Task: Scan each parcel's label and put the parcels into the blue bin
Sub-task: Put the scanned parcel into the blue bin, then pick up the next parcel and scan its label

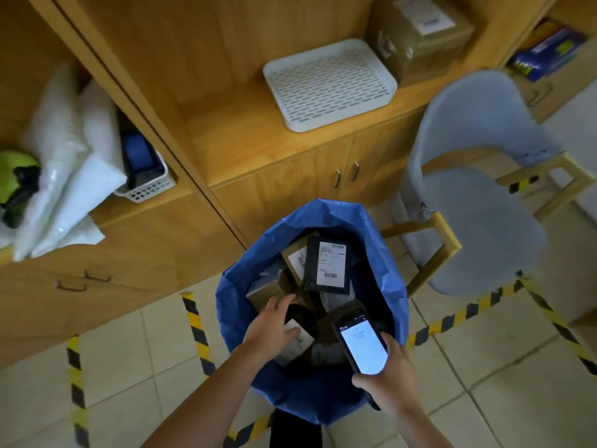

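Left hand (pixel 273 321) inside blue bag-lined bin (pixel 232 286), fingers spread, relaxed, thumb touching small white-labelled box (pixel 297 344). Right hand (pixel 389 375) grips black handheld scanner with lit screen (pixel 360 344) over bin's near rim. Black flat parcel with white barcode label (pixel 328 265) lies label-up on brown cardboard boxes (pixel 268 291) in bin.

Both bare arms reach forward and down. The left hand (pixel 273 321) is spread wide, fingers straight, palm down. The right hand (pixel 391 379) curls its fingers round a scanner (pixel 363 345), screen facing up.
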Available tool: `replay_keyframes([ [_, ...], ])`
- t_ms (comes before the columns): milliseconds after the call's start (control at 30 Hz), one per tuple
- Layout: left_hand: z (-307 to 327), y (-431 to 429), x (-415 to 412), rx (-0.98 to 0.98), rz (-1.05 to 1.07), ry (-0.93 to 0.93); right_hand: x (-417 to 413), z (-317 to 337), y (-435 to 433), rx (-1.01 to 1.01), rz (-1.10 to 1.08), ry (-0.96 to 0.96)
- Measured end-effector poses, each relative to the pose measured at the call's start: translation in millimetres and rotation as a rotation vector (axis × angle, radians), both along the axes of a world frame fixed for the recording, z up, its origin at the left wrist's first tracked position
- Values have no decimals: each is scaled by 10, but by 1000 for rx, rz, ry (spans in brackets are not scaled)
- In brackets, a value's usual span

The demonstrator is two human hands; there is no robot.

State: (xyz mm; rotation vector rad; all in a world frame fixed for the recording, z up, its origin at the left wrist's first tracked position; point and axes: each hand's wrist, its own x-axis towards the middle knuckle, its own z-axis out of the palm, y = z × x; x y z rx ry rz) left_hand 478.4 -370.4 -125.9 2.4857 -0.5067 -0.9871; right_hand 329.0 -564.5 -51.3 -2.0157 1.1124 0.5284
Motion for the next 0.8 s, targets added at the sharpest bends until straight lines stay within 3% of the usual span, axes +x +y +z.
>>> replay_keyframes([
  [400,1111,1570,-1844,-66,493,-215,-761,644,994,79,520,-266],
  [800,1717,3591,-4370,79,1262,-431,-1412,1116,3403,190,1267,-345],
])
